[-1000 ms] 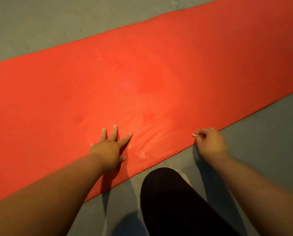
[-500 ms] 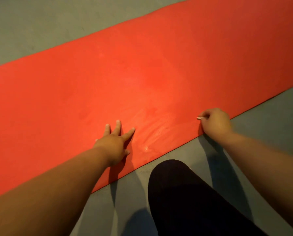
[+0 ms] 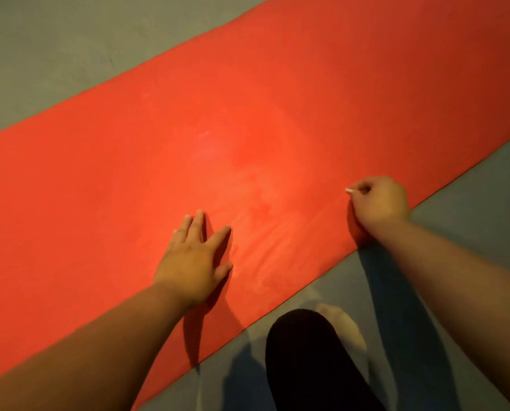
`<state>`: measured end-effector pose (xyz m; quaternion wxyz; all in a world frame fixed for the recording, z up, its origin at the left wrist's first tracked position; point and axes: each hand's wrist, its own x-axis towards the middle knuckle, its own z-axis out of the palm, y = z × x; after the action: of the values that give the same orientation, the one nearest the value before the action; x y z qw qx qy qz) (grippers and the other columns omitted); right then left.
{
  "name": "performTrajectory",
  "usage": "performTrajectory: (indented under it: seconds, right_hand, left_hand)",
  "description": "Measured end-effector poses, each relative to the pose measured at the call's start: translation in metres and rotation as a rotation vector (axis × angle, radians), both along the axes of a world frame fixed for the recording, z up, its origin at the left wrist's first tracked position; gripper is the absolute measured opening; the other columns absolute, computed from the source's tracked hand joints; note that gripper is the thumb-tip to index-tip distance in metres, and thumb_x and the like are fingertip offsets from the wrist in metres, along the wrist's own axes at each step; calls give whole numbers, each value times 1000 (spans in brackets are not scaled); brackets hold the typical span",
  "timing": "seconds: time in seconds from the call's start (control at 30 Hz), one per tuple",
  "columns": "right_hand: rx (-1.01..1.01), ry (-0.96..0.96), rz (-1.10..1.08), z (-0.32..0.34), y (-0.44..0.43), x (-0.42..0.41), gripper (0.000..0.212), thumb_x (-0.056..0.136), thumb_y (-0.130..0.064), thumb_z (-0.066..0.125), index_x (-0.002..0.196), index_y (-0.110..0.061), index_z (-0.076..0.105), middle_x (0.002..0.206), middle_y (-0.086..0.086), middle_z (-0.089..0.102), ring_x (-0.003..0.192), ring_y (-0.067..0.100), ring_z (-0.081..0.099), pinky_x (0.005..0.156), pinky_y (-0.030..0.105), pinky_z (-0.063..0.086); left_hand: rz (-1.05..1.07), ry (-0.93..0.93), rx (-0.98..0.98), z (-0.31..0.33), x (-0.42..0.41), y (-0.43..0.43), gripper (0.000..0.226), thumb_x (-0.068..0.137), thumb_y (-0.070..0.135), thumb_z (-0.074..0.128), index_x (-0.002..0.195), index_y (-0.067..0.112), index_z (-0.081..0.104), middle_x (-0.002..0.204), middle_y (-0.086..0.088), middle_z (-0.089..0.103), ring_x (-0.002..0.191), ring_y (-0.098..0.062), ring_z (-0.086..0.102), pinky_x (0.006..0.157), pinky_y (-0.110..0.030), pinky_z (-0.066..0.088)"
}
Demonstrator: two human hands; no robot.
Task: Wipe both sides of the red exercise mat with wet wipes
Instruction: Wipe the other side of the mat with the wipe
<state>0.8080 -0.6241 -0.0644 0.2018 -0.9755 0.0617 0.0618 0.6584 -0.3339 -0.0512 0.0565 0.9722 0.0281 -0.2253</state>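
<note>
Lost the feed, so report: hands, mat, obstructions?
Left hand flat, open on red mat. Right hand pinching white wipe by mat's near edge. Mat flat on floor, streaks between hands. Knee off mat.

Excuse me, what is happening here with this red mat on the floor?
A person crouches at the near edge of a red exercise mat spread on the grey floor. The left hand lies flat on the mat, fingers straight. The right hand is curled near that edge, and a small white bit, probably a wet wipe, sticks out of it. Faint damp streaks show between the hands.
</note>
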Motion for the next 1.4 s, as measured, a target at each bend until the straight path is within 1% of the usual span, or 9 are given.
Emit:
performTrajectory:
  seconds: [0.1,0.27,0.4,0.5,0.73,0.97,1.2,1.27,1.4]
  right_hand:
    - [46,-52,215,-7,51,-40,16,86,-9,57,93,-7,71,97,15,63,91,34,59,82,35,44]
    - [202,94,1034,-12,108,-96,17,84,-14,54,92,-12,69,90,8,60,86,28,59,81,35,48]
    - [108,-123,481,-13,69,-8,12,83,-11,61,87,-7,72,87,15,64,84,34,62,79,29,38]
    - [16,-43,83,-5,59,31,14,86,-12,62,94,-5,72,99,18,65,95,34,60,83,30,37]
    - [131,144,1002,-4,152,-62,22,91,-16,49,102,-14,68,100,7,58,98,27,56,87,38,47]
    - [0,-49,113,0,61,63,18,88,-16,63,97,-5,73,101,20,69,96,34,62,78,35,43]
    - [-13,97,1084,-3,153,-49,16,83,-9,57,93,-16,69,96,4,59,92,25,58,77,32,45]
    - [55,70,1027,-4,145,-29,19,85,-11,57,97,-16,71,97,5,60,93,26,58,81,33,45]
    - [-19,-26,369,0,96,65,18,87,-23,65,95,-8,73,97,19,67,94,35,61,78,36,44]
  left_hand:
    - [99,-27,-40,-3,34,10,75,87,64,48,150,44,12,161,-6,-10,146,-32,-11,117,-49,6]
    - [122,75,-33,-11,67,31,94,77,74,51,150,44,0,160,-7,-11,146,-36,-4,117,-53,15]
    - [-39,223,19,0,76,48,101,78,70,56,149,41,-10,159,-4,-17,147,-32,-4,117,-44,20]
    - [-75,291,24,6,80,50,103,80,63,61,149,42,-13,158,-1,-24,147,-31,-8,113,-47,28]
    - [-46,291,-11,6,77,49,103,81,57,64,149,41,-11,157,-2,-26,147,-31,-11,115,-49,24]
    - [25,255,-36,4,73,46,103,80,51,69,150,41,-6,158,1,-22,147,-30,-9,113,-54,25]
    - [73,230,-47,11,72,44,108,72,55,75,152,36,4,161,4,-7,148,-28,3,115,-44,26]
    - [67,185,4,17,71,48,105,71,62,72,152,36,10,161,11,2,147,-20,13,110,-42,34]
    - [53,47,93,23,87,60,93,72,68,65,148,35,23,154,13,23,137,-22,33,93,-42,45]
